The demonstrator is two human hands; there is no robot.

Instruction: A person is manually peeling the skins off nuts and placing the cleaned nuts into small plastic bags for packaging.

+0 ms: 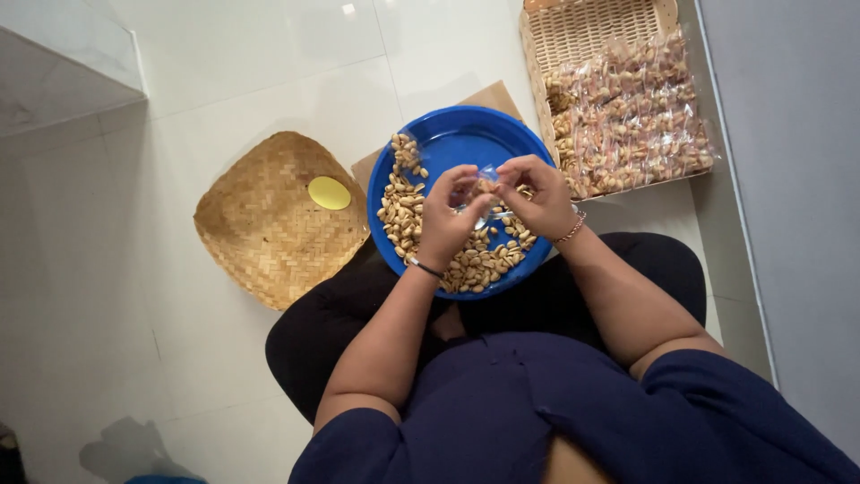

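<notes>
Over the blue plate (466,139), on the lap: left hand (445,218) and right hand (536,194) meeting at one small clear plastic packet (485,182), fingers of both curled and pinched on its edges, packet raised just above the loose peanuts (408,215). Contents of that packet hard to tell behind the fingers. Right of the plate, a woven tray (582,31) heaped with filled, closed packets (632,121), so a good share apparently done. On the plate, still a wide crescent of unpacked nuts along the left and near rim, so plenty left by the look of it. Left of the plate, an upturned woven basket (273,220) with a yellow disc (329,193) on it.
</notes>
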